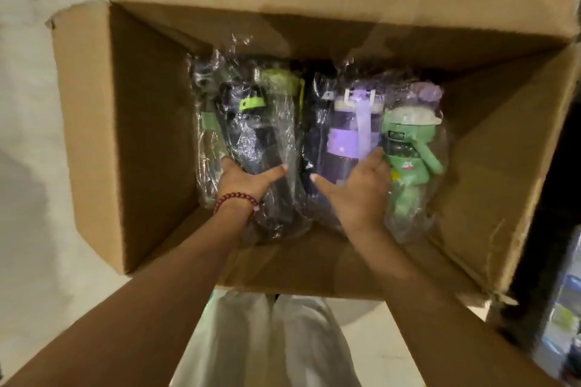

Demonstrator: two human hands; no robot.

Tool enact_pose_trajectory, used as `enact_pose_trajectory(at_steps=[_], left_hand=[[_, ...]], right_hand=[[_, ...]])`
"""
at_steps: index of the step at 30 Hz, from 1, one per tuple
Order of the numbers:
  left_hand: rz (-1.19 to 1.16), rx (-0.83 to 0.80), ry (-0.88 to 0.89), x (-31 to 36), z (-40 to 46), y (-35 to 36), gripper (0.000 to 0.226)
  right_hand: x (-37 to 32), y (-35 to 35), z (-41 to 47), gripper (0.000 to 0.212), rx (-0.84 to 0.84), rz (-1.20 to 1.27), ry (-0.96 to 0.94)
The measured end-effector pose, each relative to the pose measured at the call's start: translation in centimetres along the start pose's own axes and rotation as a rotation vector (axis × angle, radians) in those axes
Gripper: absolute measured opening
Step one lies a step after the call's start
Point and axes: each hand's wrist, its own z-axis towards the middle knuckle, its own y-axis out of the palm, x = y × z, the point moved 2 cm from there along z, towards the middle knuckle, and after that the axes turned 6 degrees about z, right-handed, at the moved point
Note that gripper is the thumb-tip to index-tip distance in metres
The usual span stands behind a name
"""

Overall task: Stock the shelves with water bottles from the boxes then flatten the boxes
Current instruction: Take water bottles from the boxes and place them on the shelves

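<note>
Both arms reach down into an open cardboard box whose flaps stand folded outward; plastic-wrapped water bottles lie side by side across the middle of its floor, with bare cardboard left of them and a narrower strip to the right. The left hand, a red bead bracelet at its wrist, curls round the black bottle with the lime-green cap. The right hand grips the purple bottle, fingers wedged between it and the green bottle just beside it.
</note>
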Motion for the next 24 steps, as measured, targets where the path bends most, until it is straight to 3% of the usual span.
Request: enact_pose_trajectory(at_steps=[3, 7, 15, 18, 21, 24], left_hand=[[-0.091, 0.095, 0.013, -0.4, 0.5, 0.7, 0.11], [-0.138, 0.089, 0.041, -0.9, 0.2, 0.3, 0.106], [-0.086, 0.065, 0.17, -0.9, -5.3, -4.1, 0.091], [-0.08, 0.074, 0.226, -0.5, -9.2, -6.8, 0.096], [-0.096, 0.08, 0.272, 0.1, -14.0, -9.5, 0.099], [-0.145, 0.097, 0.341, 0.7, -19.1, -12.6, 0.119]], right_hand=[[-0.3, 1.4, 0.2, 0.121, 0.08, 0.036, 0.038], [-0.3, 1.6, 0.4, 0.106, 0.158, 0.041, 0.024], [-1.3, -3.0, -2.8, 0.084, -0.023, 0.363, 0.134], [-1.7, -6.0, -6.8, 0.069, 0.0, 0.472, 0.103], [-2.5, -9.8, -11.1, 0.071, 0.046, 0.613, 0.06], [-3.9, -14.4, -15.3, 0.076, 0.07, 0.67, 0.017]])
